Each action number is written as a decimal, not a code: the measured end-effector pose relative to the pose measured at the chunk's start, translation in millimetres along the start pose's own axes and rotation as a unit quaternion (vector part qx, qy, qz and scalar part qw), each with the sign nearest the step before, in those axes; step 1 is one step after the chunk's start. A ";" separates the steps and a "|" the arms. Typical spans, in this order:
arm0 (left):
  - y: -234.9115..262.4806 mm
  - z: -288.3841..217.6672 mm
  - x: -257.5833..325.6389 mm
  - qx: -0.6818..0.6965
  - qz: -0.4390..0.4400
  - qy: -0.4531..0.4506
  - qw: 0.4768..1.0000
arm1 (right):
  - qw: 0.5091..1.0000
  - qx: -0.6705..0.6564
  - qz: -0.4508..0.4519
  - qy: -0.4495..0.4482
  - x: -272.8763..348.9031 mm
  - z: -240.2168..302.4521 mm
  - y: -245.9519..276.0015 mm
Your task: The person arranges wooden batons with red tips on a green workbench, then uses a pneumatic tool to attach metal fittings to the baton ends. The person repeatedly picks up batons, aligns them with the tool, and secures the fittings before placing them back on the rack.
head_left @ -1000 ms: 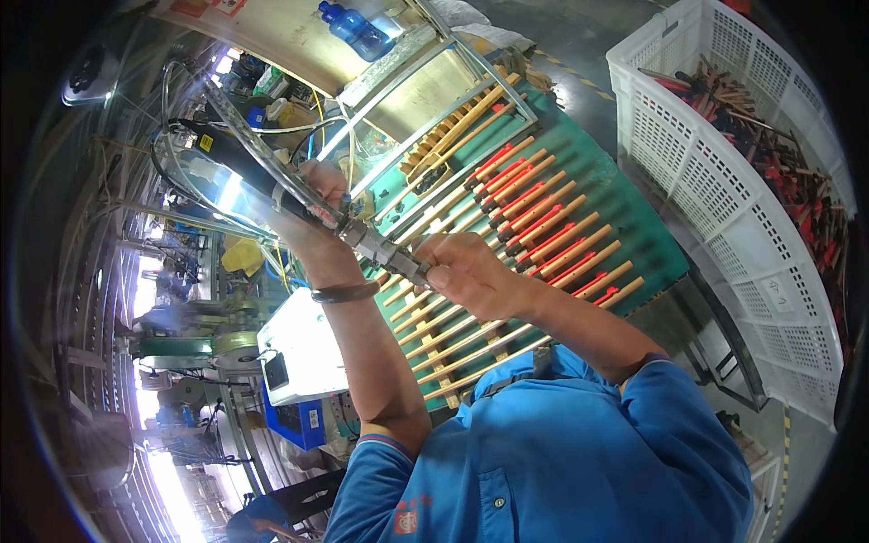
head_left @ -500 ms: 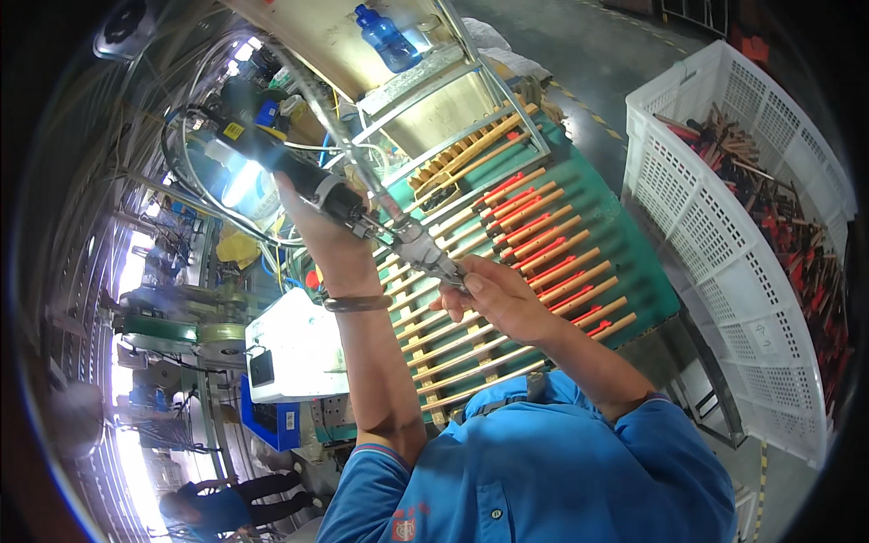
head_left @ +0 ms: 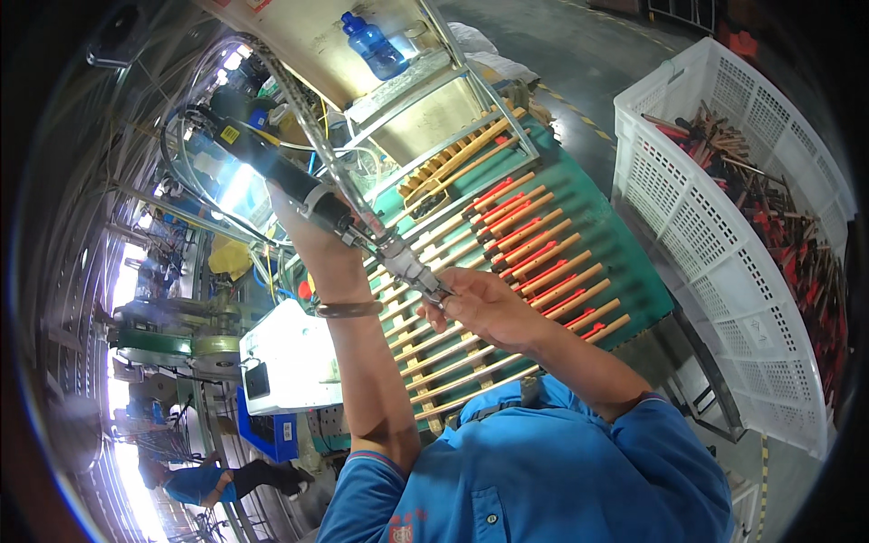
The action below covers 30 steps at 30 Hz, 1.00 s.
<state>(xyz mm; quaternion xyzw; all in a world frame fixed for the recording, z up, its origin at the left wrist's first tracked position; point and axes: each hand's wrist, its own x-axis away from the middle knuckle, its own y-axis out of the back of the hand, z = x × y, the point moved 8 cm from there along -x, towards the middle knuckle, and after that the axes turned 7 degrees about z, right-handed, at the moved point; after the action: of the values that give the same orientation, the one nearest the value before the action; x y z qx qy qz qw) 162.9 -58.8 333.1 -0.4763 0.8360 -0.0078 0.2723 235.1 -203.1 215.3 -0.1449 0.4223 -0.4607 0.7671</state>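
My left hand (head_left: 306, 222) is wrapped round a black automatic-feed screwdriver (head_left: 312, 197), which slants down to the right. A clear, ribbed hose runs into its silver nose (head_left: 405, 264). At the tip of the nose, my right hand (head_left: 484, 309) pinches with thumb and fingers; whether a small part sits between them I cannot make out. Below both hands, wooden sticks (head_left: 593, 288) lie side by side in a slotted rack on a green table (head_left: 593, 185). Red strips (head_left: 536, 233) and black pieces lie along the far-right part of the row.
A white perforated crate (head_left: 692, 226) full of red, black and wooden pieces stands right. At the back, a blue bottle (head_left: 374, 47) sits on a metal frame stand (head_left: 425, 127). A white box-shaped machine (head_left: 290, 362) and a blue bin (head_left: 267, 433) are left. Another person (head_left: 204, 484) is at lower left.
The whole view has shifted slightly. The screwdriver's nose and my right hand have moved a little left and toward me, keeping contact. The person at lower left has changed posture.
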 end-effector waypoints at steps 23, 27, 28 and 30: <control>-3.1 2.4 5.0 0.040 -0.126 0.040 0.990 | 0.998 -0.044 -0.040 -0.016 0.6 3.0 -2.0; -1.2 -13.8 5.5 -0.160 -0.103 -0.071 0.979 | 0.995 -0.008 -0.057 -0.079 7.8 -2.0 16.3; 2.2 -15.6 4.7 -0.197 -0.104 -0.096 0.970 | 0.995 0.015 -0.051 -0.080 9.2 -1.6 18.7; 12.0 -7.9 3.4 -0.167 -0.106 -0.076 0.977 | 0.996 0.011 -0.041 -0.074 8.8 0.6 20.6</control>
<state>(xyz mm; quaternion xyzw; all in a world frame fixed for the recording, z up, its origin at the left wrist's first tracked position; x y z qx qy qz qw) 148.4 -56.9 335.1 -0.5997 0.7474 0.1395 0.2495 249.6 -199.4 198.5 -0.1876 0.3525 -0.4844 0.7784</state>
